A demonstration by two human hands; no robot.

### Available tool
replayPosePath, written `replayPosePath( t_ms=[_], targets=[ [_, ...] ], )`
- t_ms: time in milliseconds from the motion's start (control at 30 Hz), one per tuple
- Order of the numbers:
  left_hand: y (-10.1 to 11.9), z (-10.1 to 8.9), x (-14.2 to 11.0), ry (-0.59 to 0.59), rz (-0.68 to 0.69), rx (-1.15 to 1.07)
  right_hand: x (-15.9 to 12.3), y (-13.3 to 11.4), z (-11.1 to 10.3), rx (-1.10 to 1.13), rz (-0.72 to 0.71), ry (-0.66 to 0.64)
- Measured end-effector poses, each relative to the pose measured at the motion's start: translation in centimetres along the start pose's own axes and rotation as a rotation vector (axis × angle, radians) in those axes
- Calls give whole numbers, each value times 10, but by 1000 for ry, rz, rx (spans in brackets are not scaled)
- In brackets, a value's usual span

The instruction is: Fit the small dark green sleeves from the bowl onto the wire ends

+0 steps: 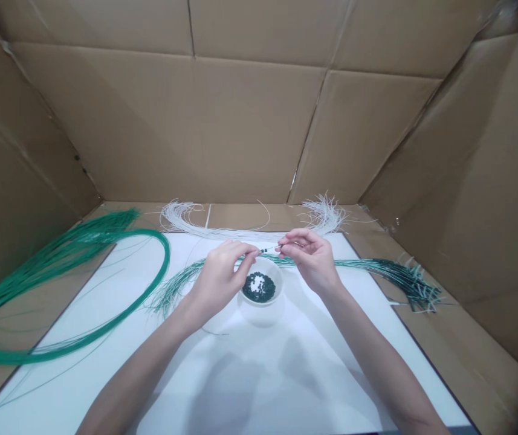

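Both hands are raised just above a white bowl (pixel 279 279) holding small dark beads (pixel 259 295). Between thumb and index finger, my left hand (pixel 225 266) pinches a thin strand with a few dark beads (pixel 263 250) showing beyond the fingertips. My right hand (pixel 307 257) is closed in a pinch at the other side of the short gap, with a small dark bead (pixel 279 246) at its fingertips. Behind the bowl and hands, a bundle of thin green strands (pixel 353 263) lies across the table; its right end is dark with pale tips.
A large looped bundle of green strands (pixel 165 254) lies at the left, over the edge of the white table (pixel 331 386). White strands (pixel 324 214) curve along the back. Cardboard walls (pixel 204 133) enclose the back and both sides.
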State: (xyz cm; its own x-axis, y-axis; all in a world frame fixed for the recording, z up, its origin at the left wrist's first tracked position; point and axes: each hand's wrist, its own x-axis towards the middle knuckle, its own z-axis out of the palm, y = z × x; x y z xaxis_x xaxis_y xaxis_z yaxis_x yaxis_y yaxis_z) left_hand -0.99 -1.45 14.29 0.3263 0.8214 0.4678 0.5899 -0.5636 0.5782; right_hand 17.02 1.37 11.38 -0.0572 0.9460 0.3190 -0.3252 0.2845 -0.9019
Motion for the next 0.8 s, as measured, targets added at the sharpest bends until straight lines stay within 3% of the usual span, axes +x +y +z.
replayPosePath(
  t_ms=[800],
  targets=[
    [1,3,0,-5,-4,9,-1,0,-1,-129,-68,37]
  ],
)
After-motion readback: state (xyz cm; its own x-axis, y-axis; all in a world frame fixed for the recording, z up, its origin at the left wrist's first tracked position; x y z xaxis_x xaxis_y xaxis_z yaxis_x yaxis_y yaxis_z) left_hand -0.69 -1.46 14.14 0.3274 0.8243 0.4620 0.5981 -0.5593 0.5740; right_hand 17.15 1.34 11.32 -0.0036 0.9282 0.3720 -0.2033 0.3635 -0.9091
